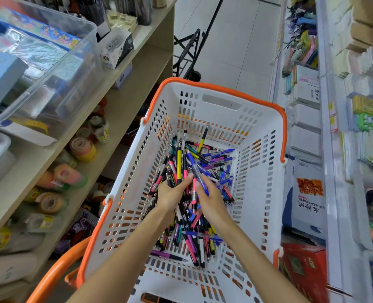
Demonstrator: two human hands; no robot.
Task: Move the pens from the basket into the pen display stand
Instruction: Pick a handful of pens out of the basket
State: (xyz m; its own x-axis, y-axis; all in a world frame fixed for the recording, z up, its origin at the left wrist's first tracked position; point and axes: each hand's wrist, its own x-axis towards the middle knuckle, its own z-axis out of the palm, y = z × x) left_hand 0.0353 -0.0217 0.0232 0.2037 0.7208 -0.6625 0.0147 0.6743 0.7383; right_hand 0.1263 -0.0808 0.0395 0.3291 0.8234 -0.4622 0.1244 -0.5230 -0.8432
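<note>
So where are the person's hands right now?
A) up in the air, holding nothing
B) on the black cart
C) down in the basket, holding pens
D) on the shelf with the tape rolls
C: the left hand and the right hand are both inside the white basket, each gripping some of the pens.

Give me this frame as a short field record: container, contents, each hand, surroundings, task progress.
container: white basket with orange rim, perforated walls
contents: loose pile of pens, mixed colours
left hand: left hand inside the basket, gripping a bunch of pens
right hand: right hand inside the basket, pinching a blue pen
surroundings: shelf with tape rolls to the left, clear storage bin above them, folded trolley on the floor beyond
task progress: pens being gathered; display stand not identifiable in view
</note>
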